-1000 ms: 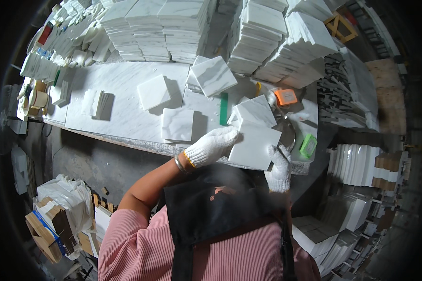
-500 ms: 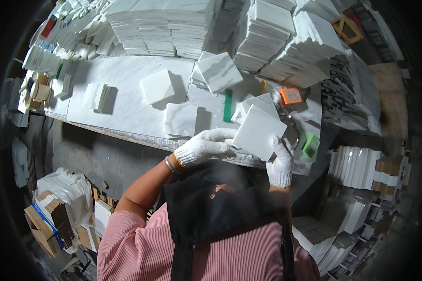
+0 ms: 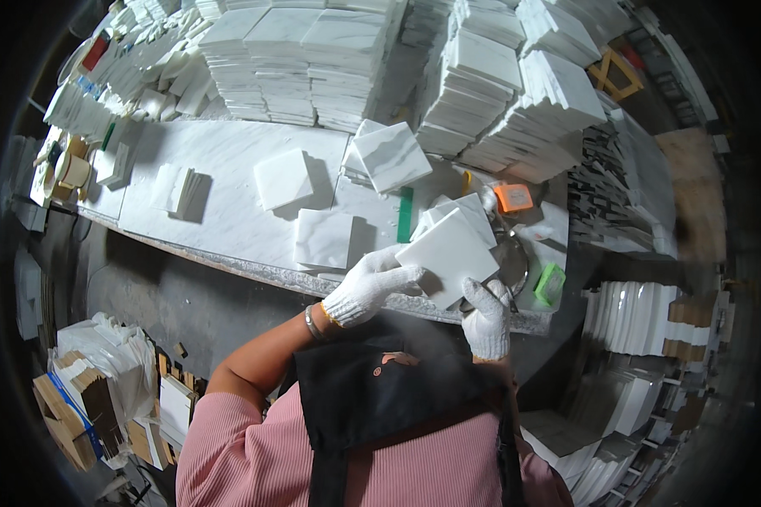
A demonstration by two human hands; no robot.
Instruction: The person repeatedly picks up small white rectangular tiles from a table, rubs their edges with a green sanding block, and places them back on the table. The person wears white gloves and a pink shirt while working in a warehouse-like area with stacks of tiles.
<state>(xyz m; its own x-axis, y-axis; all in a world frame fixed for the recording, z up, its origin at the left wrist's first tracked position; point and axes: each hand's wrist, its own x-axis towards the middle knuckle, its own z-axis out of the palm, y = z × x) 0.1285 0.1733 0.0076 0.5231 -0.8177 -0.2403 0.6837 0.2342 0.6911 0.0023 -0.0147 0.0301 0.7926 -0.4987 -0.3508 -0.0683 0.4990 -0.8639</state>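
Note:
I hold a square white marble tile tilted over the front edge of the workbench. My left hand, in a white knitted glove, is closed at the tile's left edge. Also gloved, my right hand grips its lower right corner; a small dark sliver shows by those fingers, too little to name. Behind the held tile lie a few overlapping white tiles. A green strip rests to their left, and a short tile stack sits near my left hand.
White stone slabs form the benchtop. Tall tile stacks line its back. An orange block, a metal bowl-like thing and a green block are at right. Wrapped cartons stand on the floor at lower left.
The held tile has shifted left and slightly lower in view, with both hands moving along. My left fingers have drawn in at its edge. The whole view has shifted a little.

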